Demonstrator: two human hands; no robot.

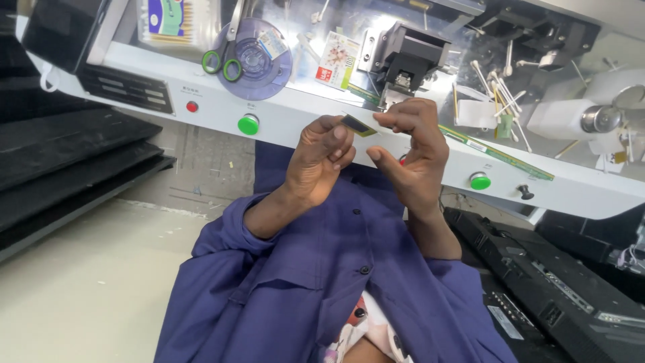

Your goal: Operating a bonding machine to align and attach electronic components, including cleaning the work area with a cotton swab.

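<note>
while both hands meet in front of the white machine edge [201, 94], the left hand [316, 158] and right hand [413, 151] pinch a small dark flat chip [359, 125] between fingertips, held in the air just below a black clamp fixture [403, 60]. green buttons [248, 124], green-handled scissors [225, 57] and cotton swabs [500, 87] sit on the machine; black panels [557, 282] lie near the right arm.

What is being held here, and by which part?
A small flat dark chip with a yellowish edge, pinched between the left hand and right hand; each hand's fingertips grip one end.
</note>
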